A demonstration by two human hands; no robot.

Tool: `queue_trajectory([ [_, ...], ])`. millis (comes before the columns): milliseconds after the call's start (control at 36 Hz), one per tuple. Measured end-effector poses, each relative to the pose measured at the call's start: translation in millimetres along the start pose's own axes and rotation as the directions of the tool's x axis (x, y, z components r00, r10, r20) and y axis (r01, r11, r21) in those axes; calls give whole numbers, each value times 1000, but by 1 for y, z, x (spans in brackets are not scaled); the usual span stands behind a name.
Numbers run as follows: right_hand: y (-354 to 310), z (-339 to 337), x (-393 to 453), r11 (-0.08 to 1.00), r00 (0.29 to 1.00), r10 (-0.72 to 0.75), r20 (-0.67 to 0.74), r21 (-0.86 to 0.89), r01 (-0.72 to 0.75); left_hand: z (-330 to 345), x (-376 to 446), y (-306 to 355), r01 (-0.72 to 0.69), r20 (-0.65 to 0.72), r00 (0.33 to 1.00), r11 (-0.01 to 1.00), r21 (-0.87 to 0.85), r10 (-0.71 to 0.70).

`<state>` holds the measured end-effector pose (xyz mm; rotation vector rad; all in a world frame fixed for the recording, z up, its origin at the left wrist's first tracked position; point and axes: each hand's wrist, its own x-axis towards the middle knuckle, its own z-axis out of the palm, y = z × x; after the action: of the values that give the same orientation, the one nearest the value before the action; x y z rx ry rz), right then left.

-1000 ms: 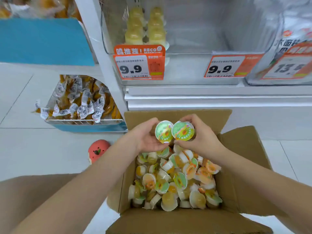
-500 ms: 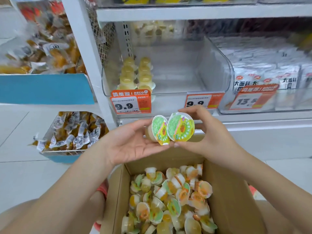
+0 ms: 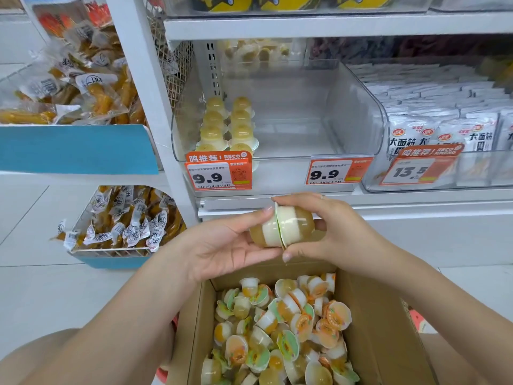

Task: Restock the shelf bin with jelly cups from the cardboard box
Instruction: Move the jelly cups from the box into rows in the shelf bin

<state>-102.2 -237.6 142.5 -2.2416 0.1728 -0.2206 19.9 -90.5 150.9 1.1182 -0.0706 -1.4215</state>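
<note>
Orange price tags (image 3: pixel 219 173) reading "9.9" are hanging on a clear shelf bin (image 3: pixel 355 118). Below it, the left hand (image 3: pixel 222 245) and right hand (image 3: pixel 333 232) are each gripping one jelly cup (image 3: pixel 266 232), pressing them lid to lid above the cardboard box (image 3: pixel 374 343) of cups.

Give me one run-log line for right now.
left hand holds jelly cup | right hand holds second cup lid-to-lid | above cardboard box | shelf bin mostly unfilled
</note>
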Motion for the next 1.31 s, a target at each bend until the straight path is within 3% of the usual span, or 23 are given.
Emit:
queue_trajectory([
  [306, -1, 4, -3, 999, 999, -4, -46, 39, 6, 1, -6, 0, -11, 141, 990, 999, 47, 5],
  [500, -6, 2, -1, 987, 1000, 1, -30, 161, 4, 5, -3, 0, -76, 79, 994, 995, 59, 71],
  [750, -6, 2, 3, 981, 993, 9, -120, 193, 14, 11, -3, 2, -101, 42, 994, 995, 29, 99],
  [806, -11, -6, 6, 981, 981, 14, -192, 195, 24, 12, -6, 8, -114, 41, 993, 988, 101, 111],
  [861, -19, -24, 14, 976, 949, 58, -310, 217, 12, 9, -8, 18, -178, -42, 978, 923, 341, 204],
  [917, -27, -48, 30, 986, 911, 92, -402, 166, -27, 1, -7, 29, -207, -148, 905, 715, 667, 399],
  [972, -32, -72, 57, 995, 898, 92, -429, 7, -99, -13, -1, 41, -168, -169, 805, 492, 855, 569],
  [1028, -27, -89, 97, 970, 902, 109, -418, -155, -189, -26, 5, 48, -148, -151, 752, 388, 910, 642],
  [1111, -6, -98, 163, 892, 922, 193, -336, -331, -307, -36, 12, 54, -131, -133, 722, 323, 937, 679],
  [1194, 20, -95, 216, 853, 933, 279, -229, -387, -350, -37, 17, 57, -88, -134, 703, 273, 958, 698],
  [1306, 54, -88, 264, 812, 933, 293, -208, -461, -358, -41, 19, 61, -37, -96, 686, 167, 985, 721],
])
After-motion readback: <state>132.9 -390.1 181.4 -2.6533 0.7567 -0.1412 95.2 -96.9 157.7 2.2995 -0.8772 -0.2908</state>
